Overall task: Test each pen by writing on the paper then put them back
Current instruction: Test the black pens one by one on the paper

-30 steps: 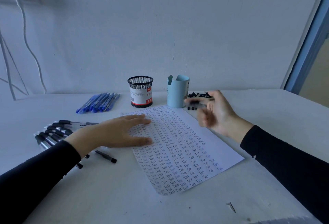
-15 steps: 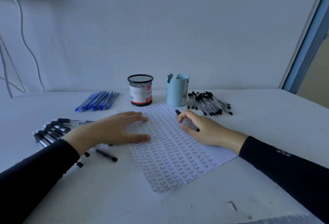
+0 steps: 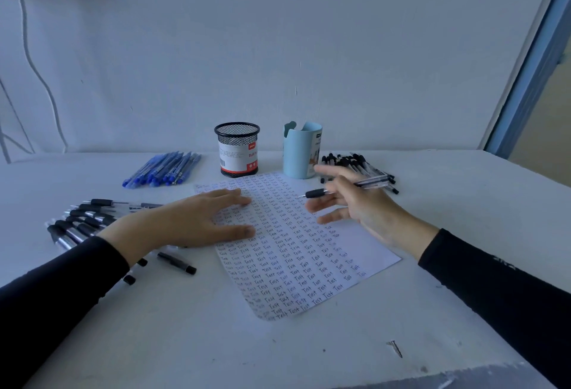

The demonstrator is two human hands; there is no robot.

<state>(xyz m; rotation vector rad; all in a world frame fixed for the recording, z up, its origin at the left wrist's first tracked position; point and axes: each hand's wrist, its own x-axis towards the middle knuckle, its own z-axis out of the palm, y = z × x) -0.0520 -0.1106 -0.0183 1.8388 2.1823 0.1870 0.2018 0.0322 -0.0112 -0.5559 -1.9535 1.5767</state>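
Observation:
A white paper (image 3: 296, 252) covered in rows of the word "Test" lies in the middle of the table. My left hand (image 3: 197, 221) rests flat on the paper's left edge, fingers spread, holding nothing. My right hand (image 3: 355, 203) hovers above the paper's right side with fingers loosely spread and a clear pen with a black grip (image 3: 346, 188) held between them, tip pointing left. A pile of black-capped pens (image 3: 361, 166) lies behind that hand. Another row of black pens (image 3: 83, 221) lies left of my left arm. Blue pens (image 3: 163, 169) lie at the back left.
A black mesh pen cup (image 3: 237, 149) and a light blue cup (image 3: 301, 150) stand behind the paper near the wall. Loose pens (image 3: 177, 262) lie near my left wrist. A small screw (image 3: 395, 348) lies near the table's front edge.
My right hand lifted off the paper, where it held the pen down half a second ago, and now holds the pen in the air. My left hand stayed in place.

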